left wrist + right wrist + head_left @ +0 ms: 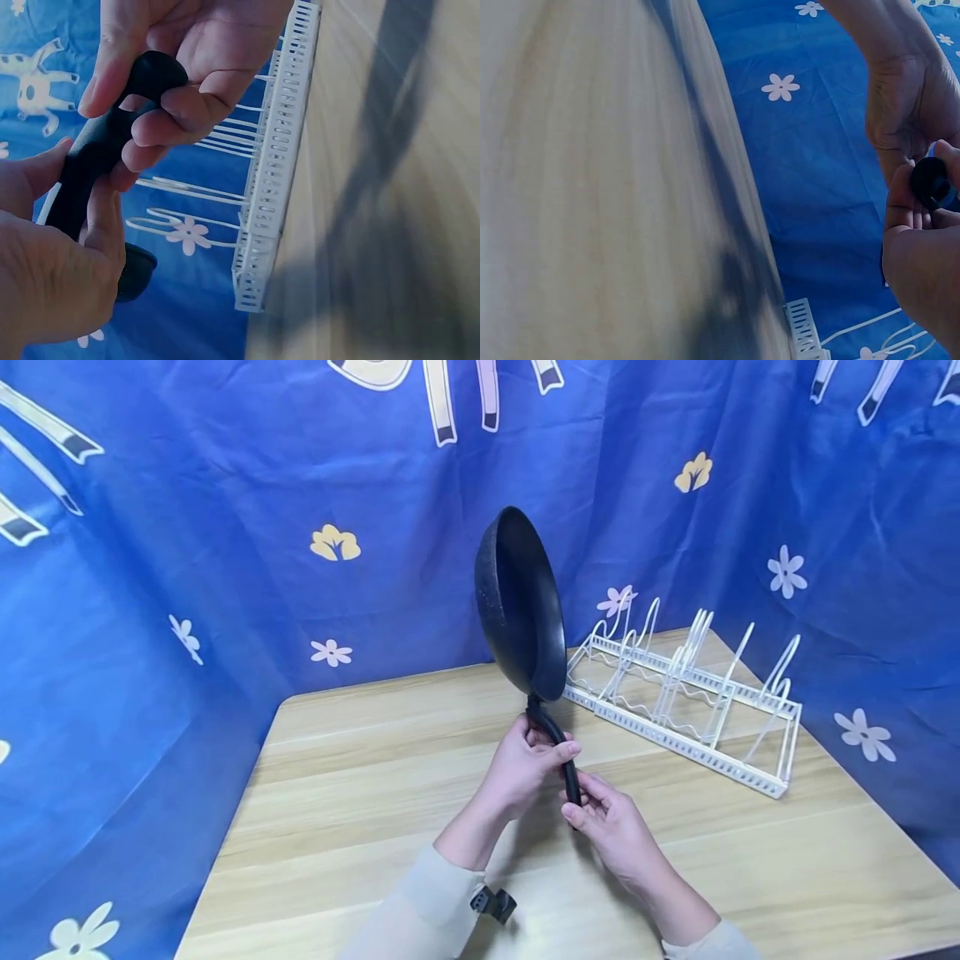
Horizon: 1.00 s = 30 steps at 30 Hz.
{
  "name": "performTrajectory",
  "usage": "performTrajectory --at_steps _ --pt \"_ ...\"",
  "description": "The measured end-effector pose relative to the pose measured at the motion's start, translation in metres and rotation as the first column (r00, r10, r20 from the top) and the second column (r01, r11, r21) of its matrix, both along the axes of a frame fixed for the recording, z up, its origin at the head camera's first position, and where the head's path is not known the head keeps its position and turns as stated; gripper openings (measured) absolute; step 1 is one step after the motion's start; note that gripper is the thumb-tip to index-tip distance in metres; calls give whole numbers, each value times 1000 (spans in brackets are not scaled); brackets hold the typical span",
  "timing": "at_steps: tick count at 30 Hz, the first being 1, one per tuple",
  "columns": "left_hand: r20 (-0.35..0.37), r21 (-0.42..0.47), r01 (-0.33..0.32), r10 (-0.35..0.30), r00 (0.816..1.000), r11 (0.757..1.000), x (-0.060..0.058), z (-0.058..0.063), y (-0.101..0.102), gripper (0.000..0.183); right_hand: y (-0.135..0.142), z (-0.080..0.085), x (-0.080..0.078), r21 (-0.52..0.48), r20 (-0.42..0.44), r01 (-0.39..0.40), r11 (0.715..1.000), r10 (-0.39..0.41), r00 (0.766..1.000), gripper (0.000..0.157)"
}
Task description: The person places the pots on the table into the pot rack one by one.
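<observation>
A black frying pan point(525, 602) is held up over the table, tipped on its side with its bowl facing right and its handle pointing down toward me. My left hand point(525, 766) grips the upper handle close to the pan, thumb across it. Lower down, my right hand point(611, 827) pinches the handle's end between thumb and fingers. The left wrist view shows both hands around the black handle point(86, 165), with the right hand point(202, 82) at its rounded end. In the right wrist view the handle's end point(931, 184) pokes out between the fingers.
A white wire rack point(675, 693) with upright dividers stands on the wooden table point(360, 793), to the right of the pan. Blue printed cloth point(247, 527) hangs behind the table and along both sides. A dark clip-like device point(493, 903) sits at the left cuff.
</observation>
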<state>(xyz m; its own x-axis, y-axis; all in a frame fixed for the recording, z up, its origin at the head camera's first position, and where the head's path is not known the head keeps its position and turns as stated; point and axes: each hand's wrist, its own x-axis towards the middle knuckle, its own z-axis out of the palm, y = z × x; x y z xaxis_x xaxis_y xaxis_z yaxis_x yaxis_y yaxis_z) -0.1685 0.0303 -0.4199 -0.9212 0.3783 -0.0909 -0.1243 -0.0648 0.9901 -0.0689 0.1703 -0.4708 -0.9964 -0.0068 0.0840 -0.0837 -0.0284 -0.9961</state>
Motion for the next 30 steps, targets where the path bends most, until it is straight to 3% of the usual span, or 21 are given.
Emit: performTrajectory --at_steps 9,14,30 --pt "-126 -128 15 -32 992 992 -2 23 5 48 0 6 -5 -38 -67 37 999 -39 997 58" --pt "-151 -170 50 -76 986 984 -6 33 12 44 -1 5 -7 -58 -145 77 995 -85 986 56" --pt "-199 -233 71 -118 973 970 -9 45 20 42 -7 8 -7 -119 -203 109 987 -131 970 47"
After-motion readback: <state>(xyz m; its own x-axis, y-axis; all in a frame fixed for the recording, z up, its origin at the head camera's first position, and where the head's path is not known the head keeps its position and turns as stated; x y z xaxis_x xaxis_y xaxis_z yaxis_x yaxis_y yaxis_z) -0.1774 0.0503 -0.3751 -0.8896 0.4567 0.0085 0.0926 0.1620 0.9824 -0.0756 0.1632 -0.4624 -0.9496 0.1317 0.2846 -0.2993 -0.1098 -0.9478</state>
